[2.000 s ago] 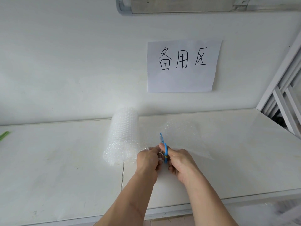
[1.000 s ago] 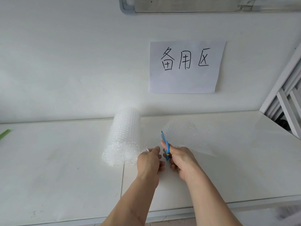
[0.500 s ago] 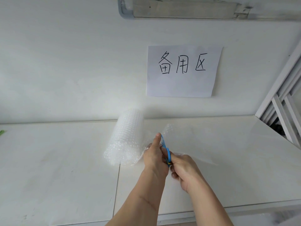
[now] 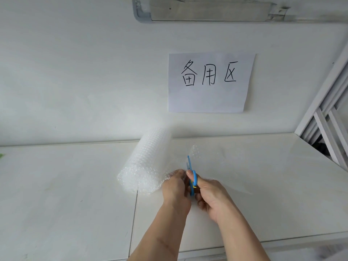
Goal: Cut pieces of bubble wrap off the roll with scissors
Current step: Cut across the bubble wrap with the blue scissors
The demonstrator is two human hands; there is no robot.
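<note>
A clear bubble wrap roll lies on the white table, its axis running away from me. An unrolled sheet of bubble wrap spreads to the right of it. My right hand grips blue scissors, thumb through the upper handle, blades pointing away along the sheet near the roll. My left hand pinches the near edge of the wrap just left of the scissors.
A paper sign with handwritten characters hangs on the white wall behind the table. A white metal frame stands at the right edge. Something green pokes in at the far left.
My left hand has come back down from beside the blades to the near edge of the wrap. The scissors have moved slightly forward along the sheet.
</note>
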